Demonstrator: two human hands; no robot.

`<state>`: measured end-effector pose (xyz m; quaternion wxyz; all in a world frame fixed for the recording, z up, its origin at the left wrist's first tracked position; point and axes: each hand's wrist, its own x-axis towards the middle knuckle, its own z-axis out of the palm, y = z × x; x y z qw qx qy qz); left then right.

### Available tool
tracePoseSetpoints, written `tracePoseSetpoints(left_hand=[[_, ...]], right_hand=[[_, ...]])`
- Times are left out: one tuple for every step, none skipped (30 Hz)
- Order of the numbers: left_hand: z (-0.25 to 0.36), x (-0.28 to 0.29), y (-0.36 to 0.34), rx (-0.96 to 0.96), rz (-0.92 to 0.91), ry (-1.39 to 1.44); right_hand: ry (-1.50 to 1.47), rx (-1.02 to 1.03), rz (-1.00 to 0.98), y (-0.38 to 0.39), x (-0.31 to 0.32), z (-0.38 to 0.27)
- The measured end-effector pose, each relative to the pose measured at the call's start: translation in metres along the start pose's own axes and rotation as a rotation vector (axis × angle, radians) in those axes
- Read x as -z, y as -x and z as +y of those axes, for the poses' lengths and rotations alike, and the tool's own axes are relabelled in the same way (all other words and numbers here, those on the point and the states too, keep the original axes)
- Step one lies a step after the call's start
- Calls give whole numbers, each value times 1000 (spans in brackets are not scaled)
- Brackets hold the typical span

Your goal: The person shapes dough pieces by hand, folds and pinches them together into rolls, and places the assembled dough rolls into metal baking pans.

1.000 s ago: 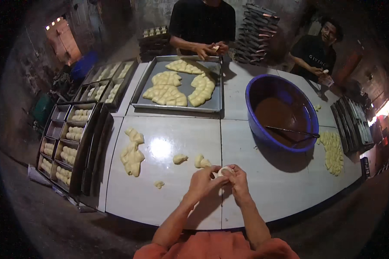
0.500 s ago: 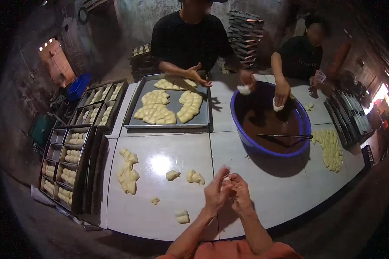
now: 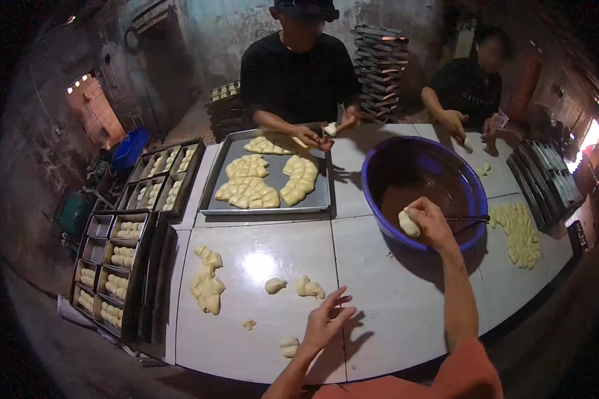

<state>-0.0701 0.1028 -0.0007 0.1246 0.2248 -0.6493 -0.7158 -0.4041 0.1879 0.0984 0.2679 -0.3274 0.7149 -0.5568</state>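
My right hand (image 3: 434,224) is closed on a pale piece of dough (image 3: 409,224), held over the near left rim of a blue-purple basin (image 3: 372,199). Brown filling (image 3: 406,196) lines the basin, and a dark stick-like tool (image 3: 466,218) rests across its near side. Empty, with its fingers spread, my left hand (image 3: 324,321) hovers above the white table. Close to it lie a small dough roll pair (image 3: 289,346) and a dough lump (image 3: 309,287). Another lump (image 3: 275,286), a tiny scrap (image 3: 249,324) and a larger dough sheet (image 3: 207,286) lie further left.
A metal tray (image 3: 266,213) of portioned dough stands beyond. Loaf tins (image 3: 115,266) with dough rolls line the left edge; stacked tins (image 3: 546,176) stand right, beside more dough (image 3: 516,233). Two people work across the table, one handling dough (image 3: 331,129) above the tray's corner.
My hands have parted: the right carried dough forward and right to the basin, while the left opened. Both co-workers' hands have left the basin, and the view has shifted slightly.
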Motion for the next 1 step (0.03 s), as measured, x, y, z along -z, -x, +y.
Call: tracePoseSetpoints(left_hand=[[-18, 8, 2, -78, 80, -58]], right_hand=[[227, -50, -66, -29, 12, 28]])
